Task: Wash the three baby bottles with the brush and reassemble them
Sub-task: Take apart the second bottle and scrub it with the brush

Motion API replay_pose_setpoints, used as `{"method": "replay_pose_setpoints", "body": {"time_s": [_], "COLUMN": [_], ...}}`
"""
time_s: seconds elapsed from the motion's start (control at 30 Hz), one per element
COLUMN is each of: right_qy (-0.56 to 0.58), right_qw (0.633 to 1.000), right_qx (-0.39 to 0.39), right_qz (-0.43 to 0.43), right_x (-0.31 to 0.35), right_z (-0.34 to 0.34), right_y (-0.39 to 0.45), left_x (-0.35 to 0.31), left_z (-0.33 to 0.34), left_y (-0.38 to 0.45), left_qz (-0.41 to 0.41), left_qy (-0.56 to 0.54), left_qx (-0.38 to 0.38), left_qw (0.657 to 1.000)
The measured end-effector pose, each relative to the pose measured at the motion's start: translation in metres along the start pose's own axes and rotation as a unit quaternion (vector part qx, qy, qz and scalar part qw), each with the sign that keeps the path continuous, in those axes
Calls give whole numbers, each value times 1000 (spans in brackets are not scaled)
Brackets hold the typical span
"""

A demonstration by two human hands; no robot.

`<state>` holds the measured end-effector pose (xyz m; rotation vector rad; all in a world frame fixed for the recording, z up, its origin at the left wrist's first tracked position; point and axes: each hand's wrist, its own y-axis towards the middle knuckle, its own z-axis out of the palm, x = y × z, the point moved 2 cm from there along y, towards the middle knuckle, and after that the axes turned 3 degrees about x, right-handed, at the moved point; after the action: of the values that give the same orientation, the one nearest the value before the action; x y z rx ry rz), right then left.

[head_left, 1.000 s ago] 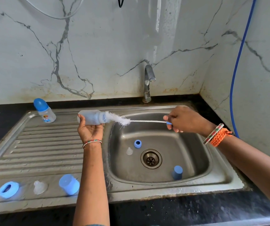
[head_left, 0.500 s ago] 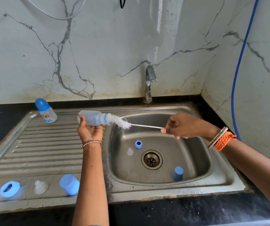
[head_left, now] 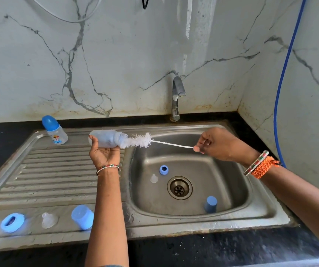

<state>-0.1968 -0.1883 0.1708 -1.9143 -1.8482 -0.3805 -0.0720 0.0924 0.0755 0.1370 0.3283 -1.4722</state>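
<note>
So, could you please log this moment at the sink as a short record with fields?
left hand: holds the open bottle sideways over the drainboard
right hand: pinches the brush by its wire handle, bristles mostly outside the bottle mouth
capped bottle: upright at the back of the drainboard
drainboard front: ring, teat, cap
sink basin: ring, teat, cap
tap: no water visible

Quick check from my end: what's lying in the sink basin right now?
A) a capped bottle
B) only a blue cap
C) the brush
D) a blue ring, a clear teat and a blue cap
D: the blue ring and clear teat lie left of the drain, and the blue cap stands nearer the front of the sink basin.
</note>
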Motion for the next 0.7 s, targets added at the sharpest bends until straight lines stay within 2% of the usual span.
{"method": "replay_pose_setpoints", "body": {"time_s": [0.07, 0.2, 0.3, 0.37, 0.43, 0.47, 0.5, 0.57, 0.6, 0.63, 0.67, 0.7], "right_qy": [-8, 53, 35, -72, -225, -236, -202, -9, 86, 131, 133, 100], "right_qw": [1000, 998, 999, 990, 949, 944, 958, 999, 995, 987, 987, 993], "right_qx": [-5, 20, -31, -111, -197, -210, -190, -46, 26, 70, 74, 43], "right_qz": [5, 32, -16, -56, -103, -100, -77, 11, 44, 63, 57, 39], "right_x": [1, 0, 2, 5, 10, 10, 8, 1, -2, -4, -6, -7], "right_z": [-1, -1, -5, -8, -7, -7, -8, -9, -7, -4, -4, -3], "right_y": [0, 1, 0, -5, -12, -12, -10, -6, -6, -6, -5, -5], "left_x": [1, 7, 5, 8, 11, 13, 14, 14, 13, 12, 11, 10], "left_z": [2, -1, 0, -5, -10, -11, -9, -3, 0, 2, 3, 5], "left_y": [-5, -1, -2, -4, -1, -1, -1, -3, -5, -5, -4, -3], "left_qz": [-2, -14, -43, -76, -77, -77, -78, -69, -60, -55, -50, -42], "left_qy": [4, -1, 65, 106, 82, 75, 69, 41, 30, 25, 27, 27], "left_qx": [3, -23, -20, -38, -57, -59, -53, -19, -3, 9, 17, 17], "left_qw": [1000, 1000, 997, 991, 992, 992, 993, 997, 998, 998, 998, 999]}}
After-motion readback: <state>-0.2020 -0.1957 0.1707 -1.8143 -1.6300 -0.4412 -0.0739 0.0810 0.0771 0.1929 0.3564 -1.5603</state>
